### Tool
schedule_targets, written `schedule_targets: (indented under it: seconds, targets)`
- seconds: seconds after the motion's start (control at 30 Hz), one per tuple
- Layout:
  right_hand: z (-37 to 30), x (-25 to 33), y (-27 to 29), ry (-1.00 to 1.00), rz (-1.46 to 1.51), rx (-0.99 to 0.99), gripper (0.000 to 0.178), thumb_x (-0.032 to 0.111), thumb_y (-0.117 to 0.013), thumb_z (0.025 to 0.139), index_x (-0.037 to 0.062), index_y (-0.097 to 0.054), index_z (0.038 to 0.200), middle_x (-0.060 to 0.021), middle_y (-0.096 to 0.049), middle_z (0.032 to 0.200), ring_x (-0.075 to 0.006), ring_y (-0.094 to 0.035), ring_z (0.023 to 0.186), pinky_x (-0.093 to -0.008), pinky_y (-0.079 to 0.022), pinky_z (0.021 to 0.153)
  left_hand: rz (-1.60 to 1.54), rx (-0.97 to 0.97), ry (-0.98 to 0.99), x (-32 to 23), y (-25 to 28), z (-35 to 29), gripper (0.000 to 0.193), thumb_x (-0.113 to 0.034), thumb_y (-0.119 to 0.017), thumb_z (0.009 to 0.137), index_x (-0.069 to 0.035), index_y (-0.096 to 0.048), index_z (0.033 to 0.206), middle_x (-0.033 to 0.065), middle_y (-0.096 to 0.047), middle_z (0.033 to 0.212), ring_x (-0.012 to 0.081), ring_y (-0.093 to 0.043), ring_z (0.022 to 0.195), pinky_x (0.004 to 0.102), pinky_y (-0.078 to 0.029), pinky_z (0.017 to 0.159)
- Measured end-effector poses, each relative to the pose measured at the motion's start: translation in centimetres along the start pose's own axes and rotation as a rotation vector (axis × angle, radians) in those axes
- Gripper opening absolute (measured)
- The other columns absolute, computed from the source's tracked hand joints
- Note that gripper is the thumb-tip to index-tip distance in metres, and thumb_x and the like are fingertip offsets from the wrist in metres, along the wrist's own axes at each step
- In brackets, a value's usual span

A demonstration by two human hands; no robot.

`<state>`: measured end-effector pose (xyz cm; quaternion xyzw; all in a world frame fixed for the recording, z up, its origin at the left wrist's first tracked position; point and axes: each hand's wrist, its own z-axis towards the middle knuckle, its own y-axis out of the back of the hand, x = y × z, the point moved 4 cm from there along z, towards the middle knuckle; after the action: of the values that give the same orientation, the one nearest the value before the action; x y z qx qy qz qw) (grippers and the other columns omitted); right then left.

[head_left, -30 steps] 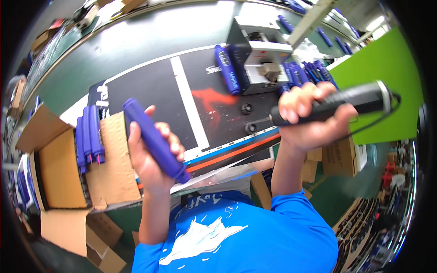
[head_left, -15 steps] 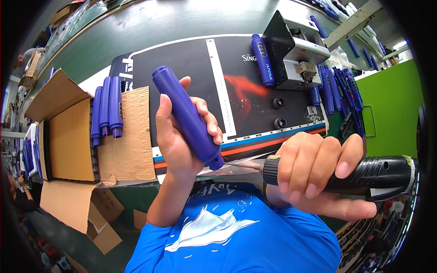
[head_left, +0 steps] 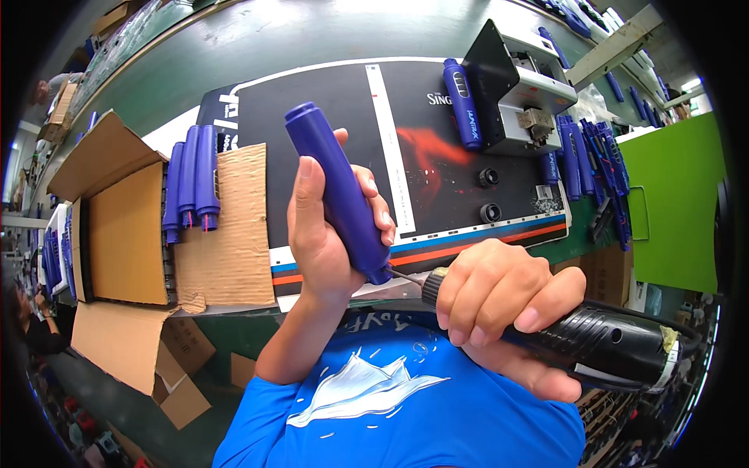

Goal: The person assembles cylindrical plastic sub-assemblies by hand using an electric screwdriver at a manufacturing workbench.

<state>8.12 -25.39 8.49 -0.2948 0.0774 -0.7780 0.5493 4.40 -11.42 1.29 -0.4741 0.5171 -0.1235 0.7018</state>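
My left hand (head_left: 321, 253) is wrapped around a purple-blue plastic cylinder housing (head_left: 334, 183), tilted with its capped top toward the far left. The housing's narrower end points down toward me. My right hand (head_left: 499, 288) grips a black electric screwdriver (head_left: 597, 343) lying nearly sideways, its body running out to the right. Its thin metal bit (head_left: 406, 276) reaches the narrow end of the housing; whether it sits in a screw there is too small to tell.
Several similar housings (head_left: 207, 171) lie by an open cardboard box (head_left: 129, 242) at left. A grey-white bench device (head_left: 527, 101) with a black plate stands back right, beside another housing (head_left: 463, 101). Two black rings (head_left: 489, 212) rest on the dark mat (head_left: 328, 93). Housings with wires (head_left: 605, 160) lie farther right.
The screwdriver has swung to a steeper slant, and my right hand has moved left with it, bringing the bit against the housing. My left hand and the housing have shifted slightly right.
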Motion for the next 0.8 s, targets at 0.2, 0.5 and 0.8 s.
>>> schedule_targets:
  seconds: [0.2, 0.5, 0.8]
  targets:
    - [0.1, 0.2, 1.0, -0.006, -0.011, -0.066, 0.062, 0.065, -0.061, 0.086, 0.0069, -0.042, 0.095, -0.0035, -0.054, 0.063, -0.0132, -0.054, 0.045, -0.0263, -0.048, 0.042, 0.005, 0.005, 0.082, 0.5, -0.9, 0.3, 0.049, -0.043, -0.039, 0.104, -0.004, -0.038, 0.133, 0.0088, -0.056, 0.085, 0.0171, -0.062, 0.061, 0.0303, -0.053, 0.05]
    - [4.4, 4.1, 12.8, -0.015, -0.232, -0.225, 0.056, 0.063, -0.054, 0.091, 0.0084, -0.045, 0.098, -0.0066, -0.05, 0.068, -0.0181, -0.051, 0.052, -0.0319, -0.047, 0.049, 1.968, 0.004, -0.232, -6.9, 2.9, 5.3, 0.038, -0.013, -0.056, 0.094, -0.008, -0.059, 0.131, 0.026, -0.048, 0.129, 0.0414, -0.054, 0.115, 0.0441, -0.043, 0.1]
    - [11.3, 5.3, 19.6, 0.122, -0.733, -0.418, 0.037, 0.034, -0.063, 0.094, 0.0031, -0.053, 0.076, -0.0068, -0.053, 0.057, -0.0163, -0.052, 0.046, -0.0303, -0.045, 0.045, 2.669, -0.281, -0.175, -5.5, 5.3, 6.7, 0.034, -0.027, -0.055, 0.094, 0.0, -0.071, 0.108, 0.0272, -0.046, 0.141, 0.0424, -0.029, 0.141, 0.0649, -0.012, 0.113]
